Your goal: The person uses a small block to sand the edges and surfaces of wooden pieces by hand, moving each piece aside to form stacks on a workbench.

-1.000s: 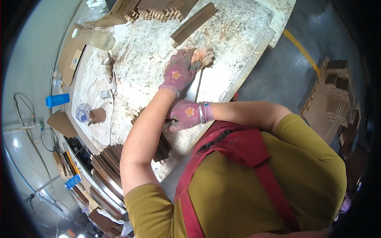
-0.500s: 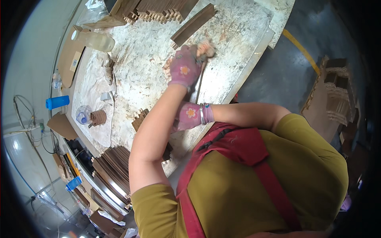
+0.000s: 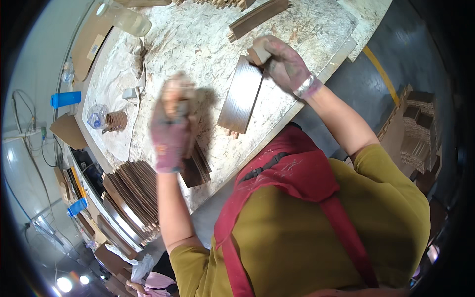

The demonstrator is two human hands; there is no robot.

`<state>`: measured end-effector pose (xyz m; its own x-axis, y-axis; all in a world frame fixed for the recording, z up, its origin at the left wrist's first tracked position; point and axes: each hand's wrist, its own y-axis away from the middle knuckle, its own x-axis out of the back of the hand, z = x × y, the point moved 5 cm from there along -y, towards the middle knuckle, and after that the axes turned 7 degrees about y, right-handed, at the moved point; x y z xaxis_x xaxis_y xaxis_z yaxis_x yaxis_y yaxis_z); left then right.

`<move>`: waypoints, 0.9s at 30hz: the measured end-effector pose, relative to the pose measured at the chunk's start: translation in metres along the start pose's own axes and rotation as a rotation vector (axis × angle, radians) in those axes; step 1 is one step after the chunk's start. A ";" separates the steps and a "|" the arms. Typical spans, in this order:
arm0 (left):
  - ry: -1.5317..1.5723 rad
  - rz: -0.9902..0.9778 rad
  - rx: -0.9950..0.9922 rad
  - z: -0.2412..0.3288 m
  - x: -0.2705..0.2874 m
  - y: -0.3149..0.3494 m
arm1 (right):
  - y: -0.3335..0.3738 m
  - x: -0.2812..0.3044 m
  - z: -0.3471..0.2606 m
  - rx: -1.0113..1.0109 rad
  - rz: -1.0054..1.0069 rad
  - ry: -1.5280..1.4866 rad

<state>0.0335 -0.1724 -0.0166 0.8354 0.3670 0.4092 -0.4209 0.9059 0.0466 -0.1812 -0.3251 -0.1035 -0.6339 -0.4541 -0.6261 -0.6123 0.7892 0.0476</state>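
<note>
A dark brown wooden board [image 3: 241, 94] with short pegs at its near end lies flat on the worktable [image 3: 292, 84], its face shiny. At its far end my right hand [image 3: 287, 62], in a stained purple glove, is closed on a small brown block [image 3: 259, 52]. Away to the left, my gloved left hand [image 3: 170, 133] is smeared by motion. It grips a crumpled pinkish-orange rag [image 3: 174, 96], also blurred. Below that hand are several stacked dark boards [image 3: 195, 168], partly covered by it. Another pegged board [image 3: 258, 19] lies further back.
A row of dark boards [image 3: 131, 190] stands at the near left. A cloth [image 3: 118, 81], a small grey block [image 3: 129, 93], a clear bottle [image 3: 97, 116] and a bottle of pale liquid [image 3: 126, 20] sit along the left. Stacked parts [image 3: 420, 123] rest at the right.
My left hand has moved left and nearer with the rag, away from the board. My right hand has come out from under the left arm to the board's far end, holding the block.
</note>
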 end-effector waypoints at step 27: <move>-0.683 0.434 -0.471 -0.043 0.021 0.071 | -0.086 0.053 0.067 -0.270 0.146 -0.040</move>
<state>0.0363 -0.0908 -0.0439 0.1866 0.6252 0.7578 -0.3356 0.7655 -0.5489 -0.1311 -0.3893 -0.1929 -0.7088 -0.3232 -0.6270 -0.6229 0.7040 0.3411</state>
